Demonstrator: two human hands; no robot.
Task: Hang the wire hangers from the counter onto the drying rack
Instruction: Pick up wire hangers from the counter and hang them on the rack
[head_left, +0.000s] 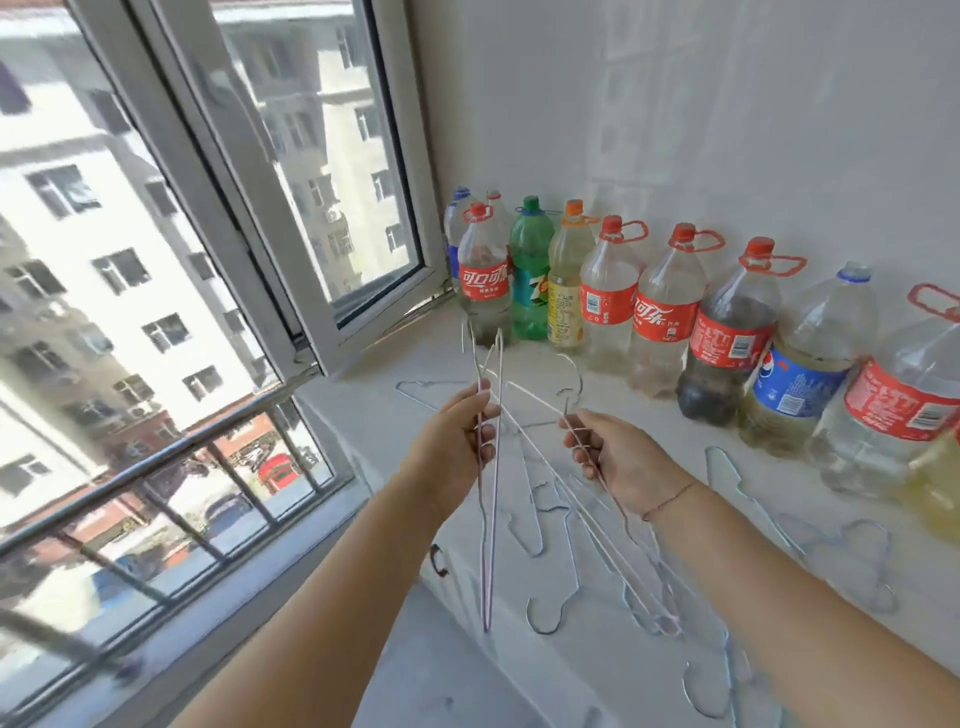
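Left hand (457, 441): pink hanger (488, 571) upright; right hand (618, 462): white hanger (623, 566) diagonal.

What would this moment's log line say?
left hand: holds pinkish hanger | right hand: holds white hanger | counter: more hangers lying | drying rack: unseen

My left hand (457, 441) covers the stretch of the wire hanger (491, 545) that runs through my curled fingers. My right hand (618, 462) hides the same stretch of the bundle of hangers (623, 566) it grips, and I cannot count them. The loose hangers (543, 631) lie pale on the white counter (675, 431), too tangled to number. The right edge cuts off the last Coca-Cola bottle (904, 415) and the yellowish bottle (940, 493) beside it. My forearms run off the bottom. The window railing (67, 644) blurs at lower left. The labels' small print is unreadable.
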